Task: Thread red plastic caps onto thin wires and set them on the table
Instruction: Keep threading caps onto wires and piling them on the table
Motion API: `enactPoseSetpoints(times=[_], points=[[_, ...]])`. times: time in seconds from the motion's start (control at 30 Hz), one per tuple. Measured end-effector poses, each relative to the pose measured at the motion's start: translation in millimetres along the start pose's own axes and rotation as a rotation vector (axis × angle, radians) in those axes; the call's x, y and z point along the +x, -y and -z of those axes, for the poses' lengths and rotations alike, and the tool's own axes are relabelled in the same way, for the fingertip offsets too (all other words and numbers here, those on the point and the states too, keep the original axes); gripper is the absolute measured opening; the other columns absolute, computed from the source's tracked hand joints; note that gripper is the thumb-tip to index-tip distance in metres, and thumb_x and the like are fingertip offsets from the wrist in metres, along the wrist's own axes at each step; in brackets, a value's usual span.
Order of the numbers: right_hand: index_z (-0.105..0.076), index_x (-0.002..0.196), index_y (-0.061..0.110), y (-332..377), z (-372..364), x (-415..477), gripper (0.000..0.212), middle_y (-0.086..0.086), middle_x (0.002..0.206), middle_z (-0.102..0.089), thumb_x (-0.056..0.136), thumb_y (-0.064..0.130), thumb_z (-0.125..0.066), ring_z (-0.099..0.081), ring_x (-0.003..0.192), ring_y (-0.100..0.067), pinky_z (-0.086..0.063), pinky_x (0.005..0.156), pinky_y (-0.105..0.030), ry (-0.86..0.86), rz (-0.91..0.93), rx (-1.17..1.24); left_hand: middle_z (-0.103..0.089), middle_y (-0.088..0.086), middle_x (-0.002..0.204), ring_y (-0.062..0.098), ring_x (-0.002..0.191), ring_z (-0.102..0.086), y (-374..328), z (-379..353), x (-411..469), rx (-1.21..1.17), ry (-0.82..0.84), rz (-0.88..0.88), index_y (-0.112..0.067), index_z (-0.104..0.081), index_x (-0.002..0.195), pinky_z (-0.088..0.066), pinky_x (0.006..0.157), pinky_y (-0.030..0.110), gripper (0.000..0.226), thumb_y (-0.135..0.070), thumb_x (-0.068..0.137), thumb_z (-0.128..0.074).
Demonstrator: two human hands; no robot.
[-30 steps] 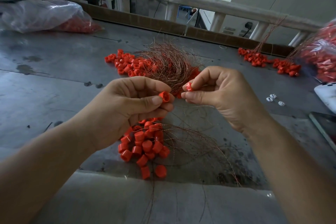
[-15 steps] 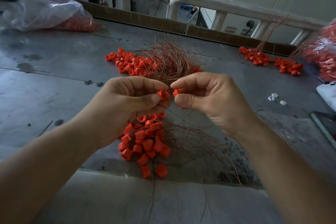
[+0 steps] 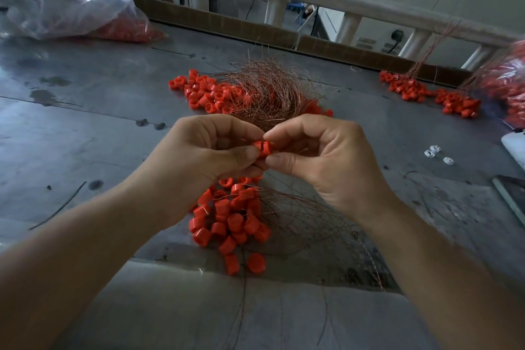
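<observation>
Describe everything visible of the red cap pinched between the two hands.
The red cap is small, glossy plastic, roughly cylindrical, with a dark seam across its middle; it may be two pieces pressed together. The left hand pinches one side, the right hand the other, above a pile of caps on the table.

Only hands and forearms of the person are in shot. Left hand [image 3: 199,167] and right hand [image 3: 326,170]: bare, nails cut short and plain. Left forearm [image 3: 85,253] and right forearm [image 3: 443,267]: bare right out to the bottom corners of the frame. The wide lens swells both toward the edges. Knuckle creases show on both hands.
</observation>
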State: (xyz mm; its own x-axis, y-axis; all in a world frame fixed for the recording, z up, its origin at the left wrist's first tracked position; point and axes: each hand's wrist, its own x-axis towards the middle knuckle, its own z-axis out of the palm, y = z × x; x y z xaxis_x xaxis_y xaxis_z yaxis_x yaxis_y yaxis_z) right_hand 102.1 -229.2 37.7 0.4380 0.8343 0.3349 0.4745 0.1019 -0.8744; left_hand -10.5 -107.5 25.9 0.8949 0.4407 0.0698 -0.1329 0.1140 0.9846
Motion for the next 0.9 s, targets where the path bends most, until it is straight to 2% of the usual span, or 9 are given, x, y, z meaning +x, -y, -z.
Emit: enactPoseSetpoints(times=[0.37,0.53,0.63,0.77,0.9], points=[[-0.066,0.078,0.024,-0.7,-2.7,-4.3,0.024,0.01,0.073,-0.067,0.067,0.004,-0.076,-0.065,0.068,-0.003,-0.051,0.065,-0.015,-0.044,0.044,-0.114,-0.071,0.006,0.067,0.014,0.061,-0.069,1.5,-4.8,-2.0,0.098,-0.037,-0.027,-0.011,-0.066,0.078,-0.053,0.057,0.016,0.023,-0.009,0.056,-0.062],[-0.068,0.079,0.018,-0.4,-1.8,-4.2,0.019,0.008,0.075,-0.068,0.066,0.007,-0.077,-0.066,0.068,-0.006,-0.052,0.065,-0.018,-0.065,0.043,-0.147,-0.071,0.008,0.067,0.015,0.061,-0.069,0.9,-6.2,-2.7,0.064,-0.021,-0.009,-0.008,-0.067,0.08,-0.053,0.056,0.016,0.024,-0.008,0.057,-0.061],[-0.068,0.079,0.018,0.6,-1.3,-4.8,0.018,0.007,0.075,-0.068,0.066,0.008,-0.077,-0.066,0.068,-0.007,-0.053,0.066,-0.02,-0.072,0.071,-0.198,-0.071,0.011,0.069,0.017,0.063,-0.069,-0.3,-5.5,-3.6,0.035,0.004,0.01,-0.012,-0.072,0.072,-0.053,0.056,0.017,0.02,-0.008,0.056,-0.062],[-0.068,0.079,0.015,0.7,-0.1,-5.9,0.017,0.01,0.075,-0.066,0.066,0.009,-0.077,-0.065,0.071,-0.007,-0.052,0.065,-0.015,-0.071,0.108,-0.248,-0.072,0.011,0.069,0.016,0.062,-0.069,-0.4,-6.4,-4.3,0.026,0.018,0.018,-0.015,-0.074,0.067,-0.053,0.055,0.016,0.017,-0.008,0.056,-0.062],[-0.072,0.082,0.007,-0.4,1.6,-6.9,0.018,0.014,0.076,-0.062,0.065,0.009,-0.078,-0.064,0.076,-0.005,-0.051,0.067,-0.014,-0.069,0.147,-0.309,-0.072,0.009,0.068,0.014,0.061,-0.069,0.2,-7.7,-4.3,0.065,0.015,-0.005,-0.012,-0.071,0.075,-0.052,0.055,0.015,0.021,-0.007,0.057,-0.061]])
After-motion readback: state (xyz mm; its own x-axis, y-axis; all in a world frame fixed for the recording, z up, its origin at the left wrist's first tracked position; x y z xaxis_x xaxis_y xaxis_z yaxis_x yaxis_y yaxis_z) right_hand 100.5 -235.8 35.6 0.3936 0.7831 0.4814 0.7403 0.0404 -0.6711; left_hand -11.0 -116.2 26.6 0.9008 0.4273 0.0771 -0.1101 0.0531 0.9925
